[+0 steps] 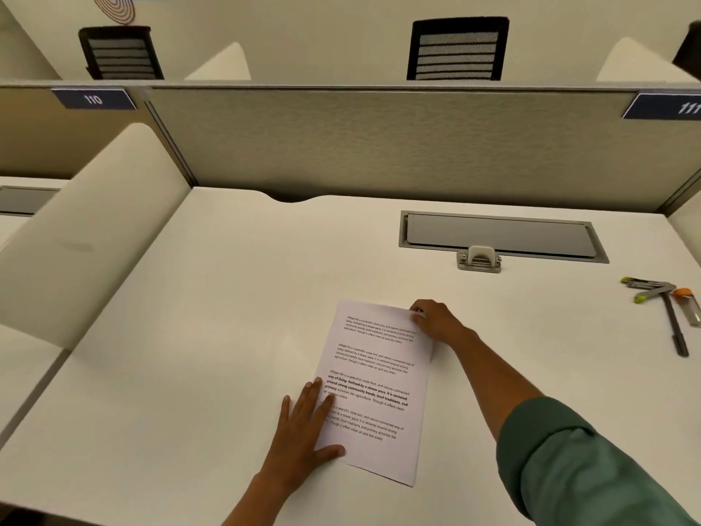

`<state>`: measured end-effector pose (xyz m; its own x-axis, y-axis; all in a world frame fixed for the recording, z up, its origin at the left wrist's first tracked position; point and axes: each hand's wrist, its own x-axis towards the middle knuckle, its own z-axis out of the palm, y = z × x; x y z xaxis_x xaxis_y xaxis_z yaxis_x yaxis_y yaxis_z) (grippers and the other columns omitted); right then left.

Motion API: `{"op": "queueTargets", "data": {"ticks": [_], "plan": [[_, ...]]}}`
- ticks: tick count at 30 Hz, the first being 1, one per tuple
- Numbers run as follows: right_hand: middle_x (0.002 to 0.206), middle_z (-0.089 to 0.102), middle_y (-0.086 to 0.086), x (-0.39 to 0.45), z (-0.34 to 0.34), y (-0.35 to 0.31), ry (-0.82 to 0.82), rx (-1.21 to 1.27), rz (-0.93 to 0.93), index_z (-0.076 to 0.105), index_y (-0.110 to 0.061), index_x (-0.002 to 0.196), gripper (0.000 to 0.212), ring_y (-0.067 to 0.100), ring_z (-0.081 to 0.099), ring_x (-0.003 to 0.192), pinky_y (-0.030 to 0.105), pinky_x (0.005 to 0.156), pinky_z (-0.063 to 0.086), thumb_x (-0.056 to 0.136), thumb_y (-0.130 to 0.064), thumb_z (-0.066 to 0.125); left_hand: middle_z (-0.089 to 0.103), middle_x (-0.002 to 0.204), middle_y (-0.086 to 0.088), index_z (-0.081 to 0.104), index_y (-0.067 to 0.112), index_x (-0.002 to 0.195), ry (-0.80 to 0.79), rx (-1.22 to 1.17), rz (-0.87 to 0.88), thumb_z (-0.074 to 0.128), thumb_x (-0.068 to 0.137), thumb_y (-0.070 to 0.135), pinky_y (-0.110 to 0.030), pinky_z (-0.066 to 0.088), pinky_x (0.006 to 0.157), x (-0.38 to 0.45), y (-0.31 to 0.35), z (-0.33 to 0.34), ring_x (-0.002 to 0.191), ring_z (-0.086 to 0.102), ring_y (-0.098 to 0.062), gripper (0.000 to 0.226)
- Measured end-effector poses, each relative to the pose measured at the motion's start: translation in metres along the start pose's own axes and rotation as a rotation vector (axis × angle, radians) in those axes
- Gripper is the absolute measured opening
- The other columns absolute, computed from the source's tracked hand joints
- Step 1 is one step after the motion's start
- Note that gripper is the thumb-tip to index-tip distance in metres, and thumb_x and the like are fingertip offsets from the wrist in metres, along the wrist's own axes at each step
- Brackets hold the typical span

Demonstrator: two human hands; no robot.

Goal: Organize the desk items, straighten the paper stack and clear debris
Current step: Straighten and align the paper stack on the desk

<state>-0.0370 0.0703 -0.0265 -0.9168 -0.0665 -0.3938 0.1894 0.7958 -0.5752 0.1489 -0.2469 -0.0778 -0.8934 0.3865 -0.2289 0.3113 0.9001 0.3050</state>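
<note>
Under left hand (303,427): paper stack (375,392) txt hidden

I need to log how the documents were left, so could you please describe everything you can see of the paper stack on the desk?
The paper stack is white printed paper lying flat on the white desk, near its front middle, turned slightly clockwise. The top sheet carries four blocks of black text, one partly in bold. Its edges look nearly aligned; how many sheets there are cannot be told. The left hand lies flat on its lower left edge, and the right hand grips its far right corner. Nothing else touches it.
</note>
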Motion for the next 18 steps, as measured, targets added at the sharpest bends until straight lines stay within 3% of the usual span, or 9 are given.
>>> {"op": "queueTargets", "data": {"ticks": [7, 11, 14, 18], "plan": [[0.114, 0.064, 0.012, -0.029, -0.007, 0.035, 0.106, 0.147, 0.142, 0.066, -0.005, 0.106, 0.020, 0.027, 0.056, 0.110, 0.025, 0.082, 0.035, 0.094, -0.015, 0.054, 0.012, 0.162, -0.011, 0.022, 0.022, 0.153, -0.038, 0.001, -0.016, 0.031, 0.085, 0.080, -0.034, -0.011, 0.114, 0.019, -0.007, -0.011, 0.148, -0.007, -0.018, 0.090], [0.097, 0.063, 0.007, -0.054, -0.004, 0.060, 0.165, 0.251, 0.219, 0.065, -0.009, 0.092, 0.013, 0.024, 0.057, 0.094, 0.028, 0.077, 0.040, 0.094, -0.016, 0.054, 0.012, 0.162, -0.010, 0.024, 0.019, 0.152, 0.091, -0.055, -0.049, 0.015, 0.086, 0.080, -0.035, -0.012, 0.116, 0.033, 0.000, -0.018, 0.148, -0.003, -0.018, 0.090], [0.093, 0.064, 0.005, -0.074, -0.001, 0.076, 0.248, 0.370, 0.298, 0.067, -0.008, 0.097, 0.018, 0.025, 0.059, 0.091, 0.036, 0.077, 0.049, 0.093, -0.019, 0.054, 0.010, 0.163, -0.007, 0.024, 0.016, 0.153, 0.175, -0.147, -0.100, 0.003, 0.081, 0.081, -0.042, 0.000, 0.120, 0.043, 0.012, -0.020, 0.151, 0.002, -0.020, 0.099], [0.091, 0.064, 0.006, -0.095, 0.003, 0.087, 0.362, 0.478, 0.367, 0.067, -0.008, 0.098, 0.017, 0.025, 0.058, 0.087, 0.032, 0.071, 0.046, 0.094, -0.017, 0.053, 0.031, 0.157, -0.010, 0.036, 0.016, 0.148, 0.225, -0.227, -0.187, 0.022, 0.084, 0.071, -0.044, 0.024, 0.117, 0.053, 0.026, -0.024, 0.144, 0.028, -0.027, 0.086]]}}
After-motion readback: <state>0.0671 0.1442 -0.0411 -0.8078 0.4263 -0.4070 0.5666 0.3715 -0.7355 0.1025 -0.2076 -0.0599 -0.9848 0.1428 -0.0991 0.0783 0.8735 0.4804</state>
